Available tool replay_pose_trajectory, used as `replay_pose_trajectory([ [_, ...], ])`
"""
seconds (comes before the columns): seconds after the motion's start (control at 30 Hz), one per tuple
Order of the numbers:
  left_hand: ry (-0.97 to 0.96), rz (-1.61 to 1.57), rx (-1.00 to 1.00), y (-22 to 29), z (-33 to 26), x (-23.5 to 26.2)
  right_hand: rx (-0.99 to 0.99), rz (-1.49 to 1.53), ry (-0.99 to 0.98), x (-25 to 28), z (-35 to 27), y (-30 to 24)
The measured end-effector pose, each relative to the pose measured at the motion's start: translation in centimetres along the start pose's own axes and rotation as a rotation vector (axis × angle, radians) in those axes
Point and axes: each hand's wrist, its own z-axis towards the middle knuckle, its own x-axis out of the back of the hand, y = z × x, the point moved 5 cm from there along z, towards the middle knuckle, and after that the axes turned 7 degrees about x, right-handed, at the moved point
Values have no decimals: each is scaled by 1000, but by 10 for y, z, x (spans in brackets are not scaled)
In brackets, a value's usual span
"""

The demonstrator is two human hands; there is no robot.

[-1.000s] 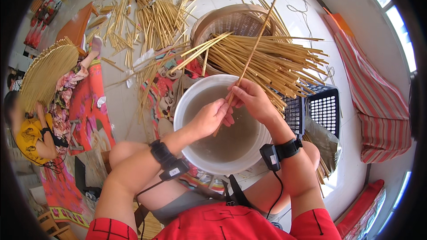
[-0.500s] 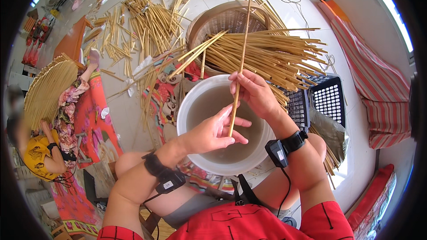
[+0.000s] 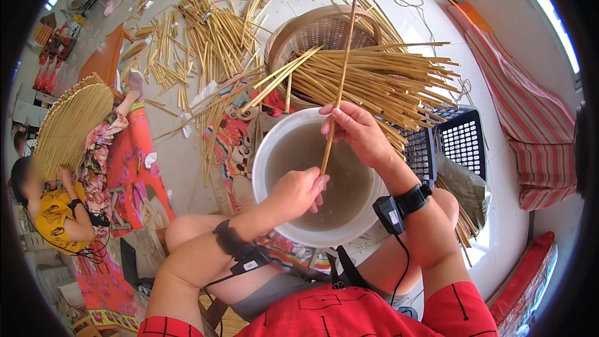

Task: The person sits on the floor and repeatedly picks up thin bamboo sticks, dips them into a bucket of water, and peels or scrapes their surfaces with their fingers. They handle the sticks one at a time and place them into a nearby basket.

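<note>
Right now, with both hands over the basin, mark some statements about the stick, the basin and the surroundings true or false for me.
1. Both hands grip one stick. True: the left hand holds its lower end, the right hand holds it higher up.
2. The basin is dry. False: it holds murky water.
3. A bundle of sticks lies across a woven basket. True.
4. The black crate is on the person's left. False: it is on the right.

White basin (image 3: 265,150), tan stick (image 3: 342,75)
</note>
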Motion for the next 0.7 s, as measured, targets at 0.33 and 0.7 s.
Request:
replay_pose_trajectory([
  [0.33, 184, 435, -31, -2, 4, 11, 85, -148, 103, 9, -1, -18],
  [0.7, 129, 863, 167, -63, 6, 24, 487, -176, 826, 89, -29, -100],
])
